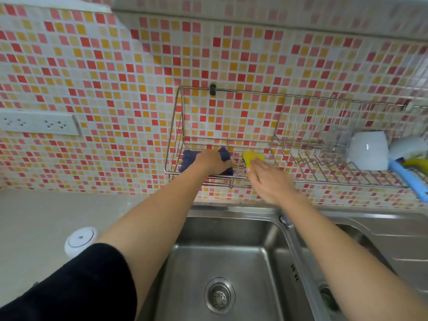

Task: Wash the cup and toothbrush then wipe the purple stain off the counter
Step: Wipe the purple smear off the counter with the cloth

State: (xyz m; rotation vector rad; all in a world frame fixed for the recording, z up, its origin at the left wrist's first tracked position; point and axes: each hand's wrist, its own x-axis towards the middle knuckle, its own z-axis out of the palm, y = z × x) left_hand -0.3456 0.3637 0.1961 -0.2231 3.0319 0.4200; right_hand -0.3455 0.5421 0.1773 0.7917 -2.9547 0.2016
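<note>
A dark blue cloth (188, 159) lies in the wire rack (176, 126) on the tiled wall, and my left hand (213, 162) is closed on it. Beside it a yellow sponge (251, 158) rests in the same rack, with the fingers of my right hand (268, 179) flat against it. At the rack's right end a white cup (368, 150) lies on its side. A blue-handled brush (410, 179) sticks out below it; I cannot tell if it is the toothbrush. No purple stain shows on the counter (34, 218).
A steel double sink (222, 258) with a drain strainer (219, 295) lies under my arms. A white round container (80, 239) stands on the counter at the left. A double wall socket (37, 123) is on the left wall. Something yellow (416, 163) lies by the cup.
</note>
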